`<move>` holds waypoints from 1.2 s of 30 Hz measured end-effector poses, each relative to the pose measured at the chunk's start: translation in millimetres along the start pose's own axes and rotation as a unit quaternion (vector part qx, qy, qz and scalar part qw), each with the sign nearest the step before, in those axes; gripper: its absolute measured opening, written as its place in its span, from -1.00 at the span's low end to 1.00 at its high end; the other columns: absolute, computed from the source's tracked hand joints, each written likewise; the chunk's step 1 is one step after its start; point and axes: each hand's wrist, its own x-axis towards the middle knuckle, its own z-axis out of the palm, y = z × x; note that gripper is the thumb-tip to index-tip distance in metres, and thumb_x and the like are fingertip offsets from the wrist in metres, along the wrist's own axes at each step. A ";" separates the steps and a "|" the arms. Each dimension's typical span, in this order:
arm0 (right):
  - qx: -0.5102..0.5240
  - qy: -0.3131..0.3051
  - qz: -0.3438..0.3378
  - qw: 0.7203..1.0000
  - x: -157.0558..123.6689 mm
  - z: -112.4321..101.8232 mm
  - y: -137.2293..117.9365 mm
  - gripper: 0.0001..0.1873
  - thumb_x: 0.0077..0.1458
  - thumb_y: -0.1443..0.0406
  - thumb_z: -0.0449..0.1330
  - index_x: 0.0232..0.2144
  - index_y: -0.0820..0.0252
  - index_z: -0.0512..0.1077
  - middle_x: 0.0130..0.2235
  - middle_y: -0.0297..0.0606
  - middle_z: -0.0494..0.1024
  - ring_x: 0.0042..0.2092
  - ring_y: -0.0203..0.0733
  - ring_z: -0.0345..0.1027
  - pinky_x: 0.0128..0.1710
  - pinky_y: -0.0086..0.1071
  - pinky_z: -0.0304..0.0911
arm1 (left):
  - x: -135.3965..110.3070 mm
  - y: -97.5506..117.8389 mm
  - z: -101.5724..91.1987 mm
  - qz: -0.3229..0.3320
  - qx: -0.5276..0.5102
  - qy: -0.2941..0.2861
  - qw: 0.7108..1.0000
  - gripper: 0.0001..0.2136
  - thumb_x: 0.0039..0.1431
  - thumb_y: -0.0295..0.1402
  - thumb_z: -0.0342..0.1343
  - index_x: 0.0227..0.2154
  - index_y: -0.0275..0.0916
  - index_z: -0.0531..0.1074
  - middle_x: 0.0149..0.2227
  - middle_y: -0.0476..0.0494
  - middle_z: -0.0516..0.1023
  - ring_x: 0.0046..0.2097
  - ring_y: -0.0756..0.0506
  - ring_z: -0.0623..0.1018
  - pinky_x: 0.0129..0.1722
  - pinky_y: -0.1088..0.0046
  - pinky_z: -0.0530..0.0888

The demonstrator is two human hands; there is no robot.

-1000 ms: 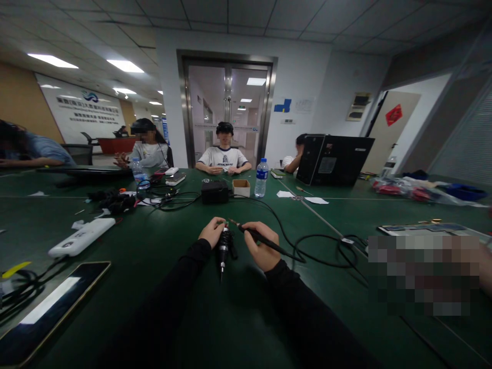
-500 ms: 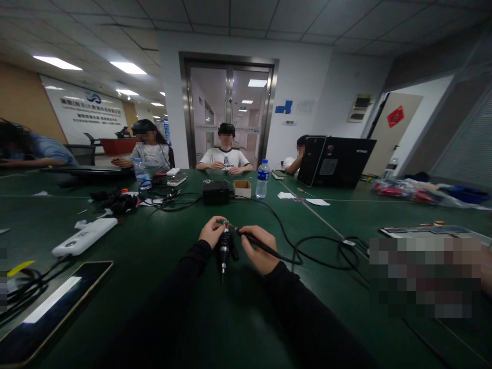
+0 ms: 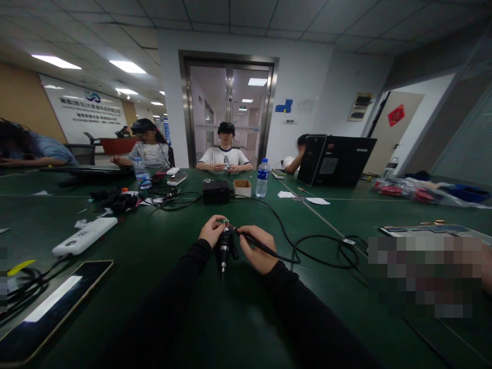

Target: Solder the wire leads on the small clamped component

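My left hand (image 3: 211,231) is closed, thumb and fingers pinching a small green piece, perhaps a circuit board (image 3: 226,222), at the far end of a black tool. That tool, which looks like an electric screwdriver (image 3: 224,245), has a thin metal tip pointing toward me. In my right hand (image 3: 261,249) is a soldering iron (image 3: 254,241), gripped like a pen, its tip close to the green piece. Whether the tip touches it is too small to tell. A black cable runs from the iron's rear end to the right.
A black box (image 3: 216,192) and a small open carton (image 3: 242,188) stand ahead, beside a water bottle (image 3: 263,178). Left are a white power strip (image 3: 85,237) and a phone (image 3: 57,310). Black cable (image 3: 326,238) loops over the green table (image 3: 246,318). Several people sit around it.
The soldering iron and my right hand have shifted very slightly. My left hand keeps its place at the green piece. The person opposite has moved their hands a little.
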 end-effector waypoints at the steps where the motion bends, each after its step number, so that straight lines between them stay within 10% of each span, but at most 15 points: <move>1: -0.001 0.000 -0.001 1.000 0.0 -0.1 0.0 -0.82 0.03 0.40 0.10 -0.33 0.16 0.48 -0.34 -0.24 0.57 -0.31 -0.21 0.45 -0.23 -0.36 0.36 | 0.2 -0.2 0.1 0.001 -0.001 0.000 1.000 -0.76 -0.07 -0.37 0.17 -0.26 -0.21 0.41 -0.38 -0.09 0.61 -0.27 -0.11 0.58 -0.14 0.34 0.43; 36: 0.002 0.016 0.010 1.000 1.3 -1.8 1.4 -0.85 0.01 0.40 0.10 -0.38 0.15 0.47 -0.36 -0.26 0.57 -0.32 -0.21 0.45 -0.25 -0.36 0.35 | 1.8 -2.8 0.4 0.011 0.002 0.010 1.000 -0.77 -0.08 -0.37 0.17 -0.29 -0.21 0.41 -0.39 -0.08 0.61 -0.28 -0.11 0.59 -0.16 0.34 0.45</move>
